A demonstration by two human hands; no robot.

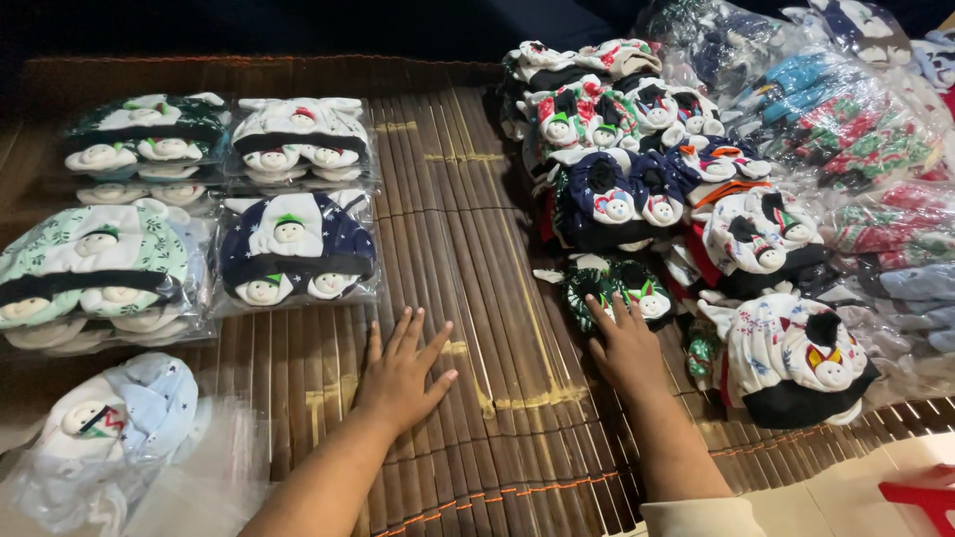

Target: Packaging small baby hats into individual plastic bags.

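Surface: bamboo slat mat (468, 298), dark brown, spread over the floor; pale floor shows at the near right corner. All places below are told from this mat.
Slat direction: the slats run from the near edge to the far edge of the mat.
Left hand: left hand (401, 373) lies flat on the bare middle of the mat, palm down, fingers spread and pointing to the far edge, gripping nothing.
Right hand: right hand (625, 346) rests at the mat's right side, fingers stretched forward, tips touching the green patterned baby hat (609, 288); it is open, not closed round it.
Green hat, position: at the near edge of the loose heap, just ahead of the right hand and well apart from the left hand.
Green hat, axis: long axis runs roughly left to right across the slats; two small white doll faces on it point toward the near edge.
Loose heap: pile of unbagged baby hats (647, 169) on the mat's right side, too jumbled to count.
Bagged sets: four clear packets of hats (294, 249) in two rows of two on the mat's left side, faces toward the near edge.
Fifth packet: one pale blue hat in a bag (119, 418) at the near left corner.
Far right: clear bags of patterned fabric goods (856, 129) beyond the mat's right edge, count unclear.
Red object: (920, 497) on the pale floor, near right corner.
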